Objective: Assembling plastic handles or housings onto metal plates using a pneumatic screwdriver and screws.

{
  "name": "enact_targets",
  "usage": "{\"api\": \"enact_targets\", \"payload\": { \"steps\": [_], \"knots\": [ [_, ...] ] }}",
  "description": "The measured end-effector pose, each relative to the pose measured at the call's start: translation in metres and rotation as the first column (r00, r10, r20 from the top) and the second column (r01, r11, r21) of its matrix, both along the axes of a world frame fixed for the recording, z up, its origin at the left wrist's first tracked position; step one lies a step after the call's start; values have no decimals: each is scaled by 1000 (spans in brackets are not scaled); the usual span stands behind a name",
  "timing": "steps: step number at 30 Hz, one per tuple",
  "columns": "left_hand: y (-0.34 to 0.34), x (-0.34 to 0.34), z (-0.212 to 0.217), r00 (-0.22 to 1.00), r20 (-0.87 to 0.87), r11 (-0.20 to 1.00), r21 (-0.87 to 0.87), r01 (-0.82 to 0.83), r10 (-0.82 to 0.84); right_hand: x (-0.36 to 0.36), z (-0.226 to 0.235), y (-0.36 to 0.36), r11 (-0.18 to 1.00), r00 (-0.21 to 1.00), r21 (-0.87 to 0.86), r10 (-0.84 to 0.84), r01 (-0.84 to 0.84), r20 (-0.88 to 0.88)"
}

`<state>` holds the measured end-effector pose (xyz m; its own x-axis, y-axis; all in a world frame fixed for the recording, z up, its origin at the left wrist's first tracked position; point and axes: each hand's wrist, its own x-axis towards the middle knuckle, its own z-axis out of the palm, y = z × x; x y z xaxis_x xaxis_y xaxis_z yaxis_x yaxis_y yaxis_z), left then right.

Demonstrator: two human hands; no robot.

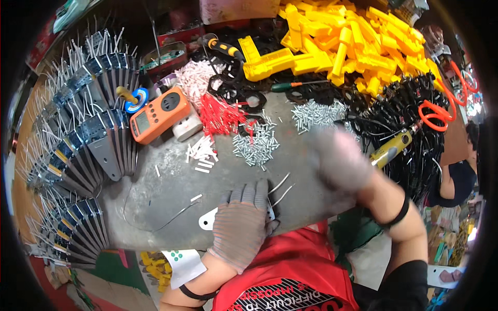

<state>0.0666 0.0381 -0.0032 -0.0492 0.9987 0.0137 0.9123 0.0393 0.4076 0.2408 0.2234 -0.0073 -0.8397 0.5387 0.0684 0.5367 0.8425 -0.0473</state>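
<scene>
In a striped grey glove, my left hand (239, 223) lies over a light metal plate (206, 222) near the table's front edge and holds it down. The plate's rounded end with a hole sticks out on the left. Two white-sleeved wires (282, 187) stick out past my fingers on the right. My right hand (340, 158), gloved too, is smeared by motion just in front of the right-hand pile of silver screws (317, 115); its fingers cannot be made out. A second screw pile (256, 146) lies left of it, beside red sleeved parts (220, 115) and short white tubes (201, 150).
Fanned stacks of metal plates with wires (109, 140) line the left. An orange meter (161, 115) stands near them. Yellow plastic parts (342, 41) heap at the back right, above black cables and a yellow-grey power screwdriver (391, 149). A thin wire (155, 228) lies loose. Another person's arm (447, 181) shows far right.
</scene>
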Motion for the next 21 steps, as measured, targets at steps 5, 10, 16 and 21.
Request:
{"api": "enact_targets", "payload": {
  "steps": [5,10,16,21],
  "knots": [
    [12,4,3,999,45,997,-72,-19,22,-66,21,110,955,911,-26,-275,297,308],
    [-1,-6,11,988,149,997,64,-48,38,-74,47,100,965,959,134,-243,224,148],
    [-17,-14,19,939,333,994,37,-107,89,-10,46,9,654,970,-755,-207,39,-129],
    [-24,6,29,995,21,989,102,-104,102,31,29,-33,313,874,-950,-460,-4,-155]
  ]
}}
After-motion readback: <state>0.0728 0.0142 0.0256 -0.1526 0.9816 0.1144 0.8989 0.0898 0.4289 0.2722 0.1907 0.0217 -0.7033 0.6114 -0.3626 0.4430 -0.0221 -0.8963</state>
